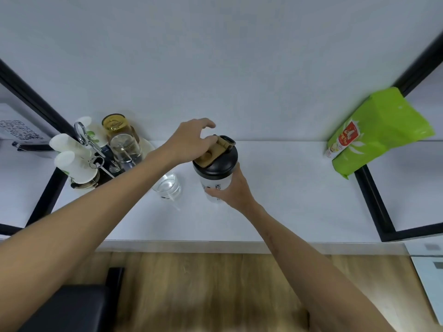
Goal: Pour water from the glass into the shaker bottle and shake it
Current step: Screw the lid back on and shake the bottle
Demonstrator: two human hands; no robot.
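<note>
Both our hands meet at the shaker bottle [217,185]: our right hand [231,191] wraps closed around its clear body, while our left hand [191,142] rests above on the tan flip cap [213,150], fingers loosely curled. Just below our left wrist stands the glass [167,188] on the white counter [287,188].

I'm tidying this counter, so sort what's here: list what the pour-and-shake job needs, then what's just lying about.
Needed for the job:
shaker bottle, held by the right hand
black lid, with the left hand on its tan flip cap
glass, standing beside the bottle

Just lying about:
green bag
cup rack with paper cups and upturned glasses
</note>
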